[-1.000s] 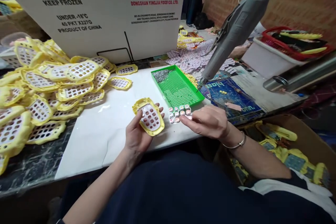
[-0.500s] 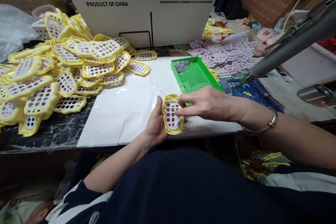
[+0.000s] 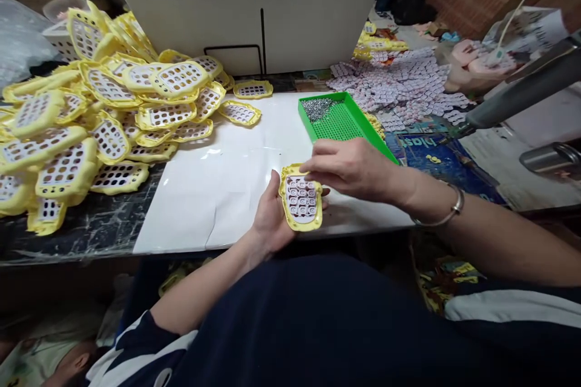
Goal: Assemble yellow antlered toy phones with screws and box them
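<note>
My left hand [image 3: 271, 217] cradles a yellow plastic casing [image 3: 313, 222], shaped like a toy phone half, from its left side and below. Inside the casing's opening sits a white keypad [image 3: 301, 198] with rows of small raised buttons. My right hand [image 3: 349, 170] is over the casing's upper right, fingers curled together and their tips at the keypad's top edge. Just behind my right hand lies a green tray [image 3: 368, 133] with a heap of small metal screws [image 3: 320, 109] in its far left corner.
A large pile of yellow casings [image 3: 109, 103] lies at left. Many white keypads [image 3: 399, 78] are heaped at back right. A printed white box [image 3: 236, 18] stands behind the white work sheet [image 3: 200, 193]. A long grey tool [image 3: 521, 87] slants in from the right.
The white keypad now lies within the casing, where mostly open holes showed before. My right fingers have shifted up to its top edge. The view has tilted slightly down.
</note>
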Demonstrator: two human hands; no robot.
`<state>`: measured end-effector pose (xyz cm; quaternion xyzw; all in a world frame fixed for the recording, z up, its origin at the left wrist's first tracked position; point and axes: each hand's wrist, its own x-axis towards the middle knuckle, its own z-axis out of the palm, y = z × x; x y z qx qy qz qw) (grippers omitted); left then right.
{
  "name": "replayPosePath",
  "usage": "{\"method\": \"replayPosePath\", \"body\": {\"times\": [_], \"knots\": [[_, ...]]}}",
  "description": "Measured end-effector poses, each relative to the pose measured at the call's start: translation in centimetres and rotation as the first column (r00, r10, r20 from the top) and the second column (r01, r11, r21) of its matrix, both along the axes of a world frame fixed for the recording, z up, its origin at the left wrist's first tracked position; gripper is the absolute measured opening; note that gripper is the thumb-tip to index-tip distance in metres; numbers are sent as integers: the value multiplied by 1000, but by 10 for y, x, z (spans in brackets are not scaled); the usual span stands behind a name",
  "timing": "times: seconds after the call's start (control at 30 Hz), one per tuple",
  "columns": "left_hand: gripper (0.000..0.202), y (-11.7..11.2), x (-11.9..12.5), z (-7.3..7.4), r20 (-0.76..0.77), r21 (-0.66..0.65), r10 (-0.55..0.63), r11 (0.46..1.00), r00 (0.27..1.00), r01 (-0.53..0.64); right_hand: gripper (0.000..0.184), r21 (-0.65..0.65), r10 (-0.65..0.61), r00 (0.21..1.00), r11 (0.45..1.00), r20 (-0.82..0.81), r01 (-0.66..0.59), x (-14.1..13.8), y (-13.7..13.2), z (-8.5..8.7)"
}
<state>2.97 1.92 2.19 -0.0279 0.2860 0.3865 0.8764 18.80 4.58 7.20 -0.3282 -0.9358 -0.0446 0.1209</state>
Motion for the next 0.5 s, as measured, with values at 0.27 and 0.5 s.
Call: {"method": "replayPosePath", "body": {"times": [0.27, 0.5], "knots": [[59, -3, 4, 3, -11, -9, 29, 1000, 1000, -29, 36, 184, -31, 994, 983, 106, 11, -1, -37, -26], [54, -6, 6, 1, -42, 15, 43, 999, 998, -42, 39, 130, -37, 998, 991, 55, 30, 3, -30, -31]]}}
